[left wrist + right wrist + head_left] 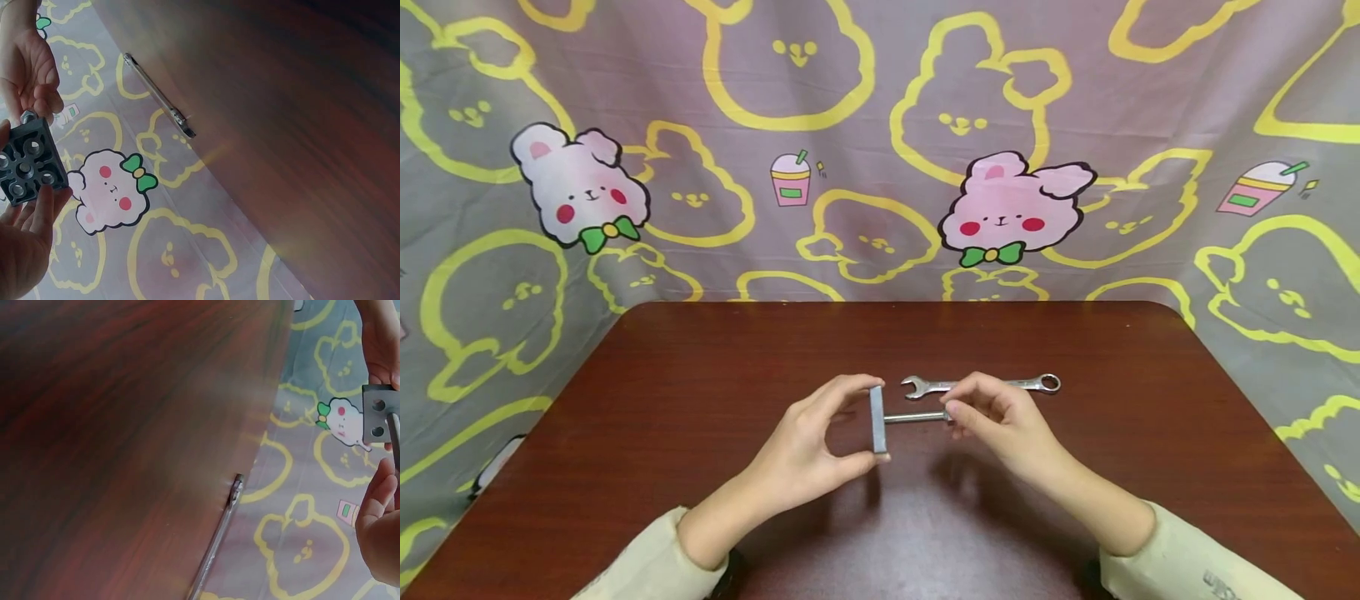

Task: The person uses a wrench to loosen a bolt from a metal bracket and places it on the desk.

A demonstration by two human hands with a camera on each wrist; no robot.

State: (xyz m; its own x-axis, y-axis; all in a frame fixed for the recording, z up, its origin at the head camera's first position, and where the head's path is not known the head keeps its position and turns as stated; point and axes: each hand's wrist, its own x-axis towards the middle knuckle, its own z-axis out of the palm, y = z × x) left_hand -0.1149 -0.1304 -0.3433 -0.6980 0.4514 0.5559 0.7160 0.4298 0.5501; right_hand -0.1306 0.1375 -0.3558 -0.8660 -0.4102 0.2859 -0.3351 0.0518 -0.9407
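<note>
My left hand (797,446) grips a square grey metal plate (878,419) by its edges, thumb below and fingers above, holding it upright over the table. Several holes and a ribbed face on the plate (32,161) show in the left wrist view. A long silver bolt (916,417) stands out level from the plate's flat face toward the right. My right hand (1007,425) pinches the bolt's far end between thumb and fingers. How deep the bolt sits in the plate cannot be seen. Behind my right hand lies a combination wrench (928,387), partly covered by the fingers.
The dark red-brown wooden table (700,367) has rounded far corners. A grey-pink curtain (865,150) with cartoon rabbits and yellow outlines hangs around its back and sides.
</note>
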